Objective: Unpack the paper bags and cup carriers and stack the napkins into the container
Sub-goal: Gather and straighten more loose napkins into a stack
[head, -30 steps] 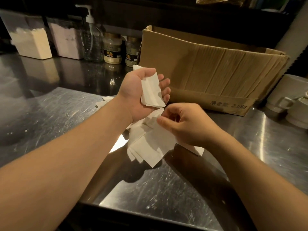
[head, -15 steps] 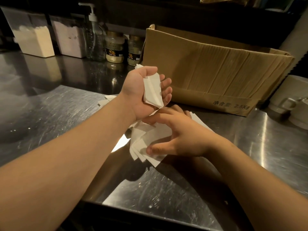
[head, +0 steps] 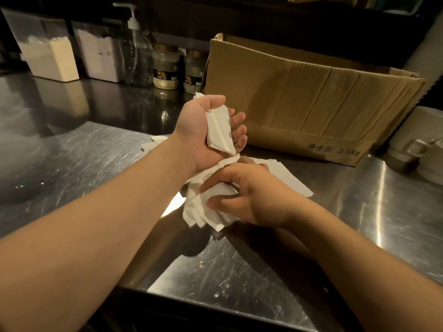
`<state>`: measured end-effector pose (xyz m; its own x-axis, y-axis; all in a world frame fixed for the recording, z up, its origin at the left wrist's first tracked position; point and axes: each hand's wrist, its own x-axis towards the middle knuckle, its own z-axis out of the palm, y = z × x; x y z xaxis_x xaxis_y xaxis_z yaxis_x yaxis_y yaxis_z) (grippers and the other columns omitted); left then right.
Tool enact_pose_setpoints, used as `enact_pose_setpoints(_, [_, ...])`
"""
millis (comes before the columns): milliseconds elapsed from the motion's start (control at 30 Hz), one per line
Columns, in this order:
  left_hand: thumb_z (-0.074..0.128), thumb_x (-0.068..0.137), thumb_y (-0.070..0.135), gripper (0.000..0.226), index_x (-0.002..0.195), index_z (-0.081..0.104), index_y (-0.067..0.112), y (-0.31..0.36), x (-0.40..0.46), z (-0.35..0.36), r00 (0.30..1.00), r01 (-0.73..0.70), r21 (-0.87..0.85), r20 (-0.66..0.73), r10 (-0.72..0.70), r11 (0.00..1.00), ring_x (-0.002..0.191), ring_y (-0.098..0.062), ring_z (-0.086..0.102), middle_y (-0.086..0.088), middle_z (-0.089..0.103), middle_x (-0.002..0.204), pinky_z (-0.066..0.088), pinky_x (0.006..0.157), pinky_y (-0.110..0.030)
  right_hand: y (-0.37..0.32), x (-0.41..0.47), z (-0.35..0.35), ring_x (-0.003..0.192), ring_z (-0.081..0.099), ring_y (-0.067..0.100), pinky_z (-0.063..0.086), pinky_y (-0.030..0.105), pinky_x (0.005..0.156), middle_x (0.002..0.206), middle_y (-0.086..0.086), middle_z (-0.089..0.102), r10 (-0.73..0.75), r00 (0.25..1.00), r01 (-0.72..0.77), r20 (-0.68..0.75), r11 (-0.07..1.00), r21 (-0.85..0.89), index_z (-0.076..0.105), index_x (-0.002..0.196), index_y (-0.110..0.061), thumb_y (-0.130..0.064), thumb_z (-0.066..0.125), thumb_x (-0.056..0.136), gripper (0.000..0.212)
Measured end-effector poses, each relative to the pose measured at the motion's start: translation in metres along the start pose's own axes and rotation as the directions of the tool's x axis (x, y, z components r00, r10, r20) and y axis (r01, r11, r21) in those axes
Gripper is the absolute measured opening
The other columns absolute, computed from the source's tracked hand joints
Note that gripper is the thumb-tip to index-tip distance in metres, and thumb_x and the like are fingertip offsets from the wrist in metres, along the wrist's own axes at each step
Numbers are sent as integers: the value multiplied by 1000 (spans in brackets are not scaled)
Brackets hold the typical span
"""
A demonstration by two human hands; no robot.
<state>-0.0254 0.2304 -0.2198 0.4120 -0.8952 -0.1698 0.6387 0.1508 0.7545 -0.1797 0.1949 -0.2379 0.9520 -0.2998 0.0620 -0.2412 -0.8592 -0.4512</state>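
Steel counter (head: 72, 164), box (head: 299, 104) marked "2.5Kg"

We see a dim, warm-toned scene, lit from above and in front. The steel counter (head: 72, 164) throws back bright streaks of glare on the right and a sharp patch between the forearms, whose dark shadows fall near us. The far shelf is almost black. Wide-angle distortion bends the edges; the box (head: 311, 109) looks slightly soft.

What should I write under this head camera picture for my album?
Left hand holds folded napkins; right hand gathers loose napkins.
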Motion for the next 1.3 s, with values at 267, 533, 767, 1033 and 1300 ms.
enact_pose_setpoints(267, [56,94,35,39,125,60,12,-1,-1,1,1000,0,11,2,0,1000,84,-26,65,-11,69,108,55,80,-37,10,6,8,121,38,8,28,43,109,117,-22,58,-57,995,51,-87,996,-79,72,106,-41,-41,71,92,14])
enact_pose_setpoints(533, [57,94,36,38,123,60,12,3,-2,0,1000,-19,14,0,19,1000,83,-25,65,-10,69,107,55,81,-38,5,4,8,136,27,0,15,33,112,139,-23,45,-187,979,170,-86,971,-169,61,129,-45,-54,66,91,40])
enact_pose_setpoints(767, [56,94,38,44,129,59,12,5,-2,-1,1000,-25,23,6,25,999,84,-24,65,-9,69,108,56,78,-37,-9,4,8,118,18,12,18,34,99,125,-8,33,-202,979,190,13,898,-397,47,139,-54,-18,57,93,59])
enact_pose_setpoints(1033, [57,94,37,39,125,60,13,8,-1,-2,999,-40,27,-1,40,999,80,-23,66,-9,70,106,57,77,-36,-20,10,10,129,17,26,23,48,107,134,-1,27,-178,973,229,145,790,-569,29,146,-60,-24,62,95,71])
enact_pose_setpoints(1300, [56,95,38,40,126,59,14,7,-1,-2,998,-58,56,-6,58,997,83,-23,66,-9,70,111,57,78,-37,-8,13,14,129,20,22,26,45,107,134,-2,36,-273,962,237,13,812,-533,50,135,-48,-33,60,101,39])
